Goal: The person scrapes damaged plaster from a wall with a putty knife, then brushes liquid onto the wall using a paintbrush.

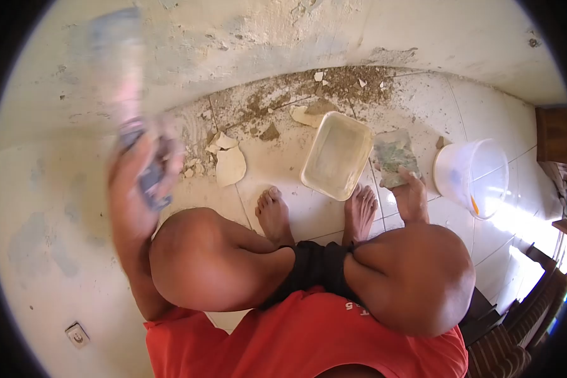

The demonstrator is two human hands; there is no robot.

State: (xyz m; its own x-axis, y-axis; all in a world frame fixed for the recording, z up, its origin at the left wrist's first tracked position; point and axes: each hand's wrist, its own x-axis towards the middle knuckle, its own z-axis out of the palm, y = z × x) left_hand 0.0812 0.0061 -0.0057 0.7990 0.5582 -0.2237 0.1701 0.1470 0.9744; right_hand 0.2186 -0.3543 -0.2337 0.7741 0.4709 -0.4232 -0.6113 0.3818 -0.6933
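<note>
My left hand [135, 173] is raised by the wall, its fingers wrapped round the dark handle of a putty knife [125, 88]. The knife is smeared by motion; its wide greyish end points up over the wall's surface, and I cannot tell whether it touches. Beyond my right knee, my right hand [412, 198] grips the near edge of a flat, squarish plate [395, 154], mottled grey-green. Just left of that plate stands a cream rectangular tub [307, 171], with a pale, stained inside.
Patchy, peeling wall [233, 38] curves along the far side. Brown crumbs [353, 85] and broken plaster pieces [231, 167] lie on the tiled floor. A translucent white bucket [453, 173] stands right, near dark furniture [554, 135]. A socket [77, 335] is low left.
</note>
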